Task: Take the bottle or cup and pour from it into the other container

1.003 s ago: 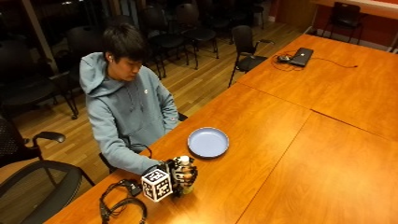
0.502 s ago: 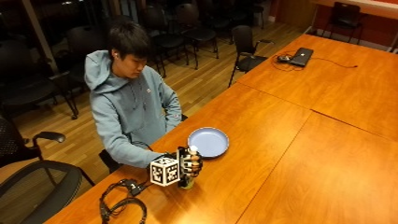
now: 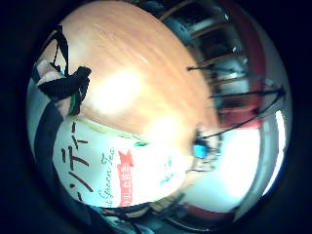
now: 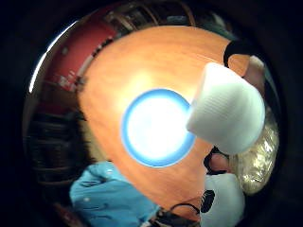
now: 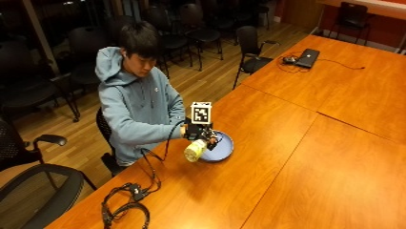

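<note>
Your grip (image 5: 198,133) clasps the bottle (image 5: 194,150) | tilted cap-first over the plate (image 5: 223,151) just below, ready to pour

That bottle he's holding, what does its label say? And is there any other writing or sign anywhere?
"Green Tea": script on the bottle's label, beside the gloved right hand.
"ティー": large dark Japanese characters on the same label; the characters further along run out of sight.
Red band on the label: white print too blurred to read.
Blue plate, bottle cap, table: no writing visible.
</note>
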Demonstrator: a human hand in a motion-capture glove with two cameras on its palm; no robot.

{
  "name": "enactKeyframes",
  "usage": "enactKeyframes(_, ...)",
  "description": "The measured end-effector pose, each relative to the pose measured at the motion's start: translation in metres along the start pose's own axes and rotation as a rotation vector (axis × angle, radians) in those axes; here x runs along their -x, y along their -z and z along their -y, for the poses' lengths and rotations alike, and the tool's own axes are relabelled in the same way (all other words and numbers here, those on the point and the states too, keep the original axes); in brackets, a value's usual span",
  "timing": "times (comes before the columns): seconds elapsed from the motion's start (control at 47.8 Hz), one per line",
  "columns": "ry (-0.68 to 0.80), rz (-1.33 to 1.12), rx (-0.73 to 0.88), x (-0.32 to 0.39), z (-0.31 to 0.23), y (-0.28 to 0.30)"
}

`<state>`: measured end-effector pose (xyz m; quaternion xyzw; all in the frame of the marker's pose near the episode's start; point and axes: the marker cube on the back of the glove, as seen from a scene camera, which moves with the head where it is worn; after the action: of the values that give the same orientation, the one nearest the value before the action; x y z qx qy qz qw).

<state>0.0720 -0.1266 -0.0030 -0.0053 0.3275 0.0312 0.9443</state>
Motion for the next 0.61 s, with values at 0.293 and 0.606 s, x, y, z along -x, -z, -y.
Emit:
enactKeyframes(0.293, 0.257, -0.414, 0.133, 0.053, 0.031, 0.037)
enactKeyframes(0.606, 0.177, -0.37, 0.119, 0.192, 0.05, 0.05)
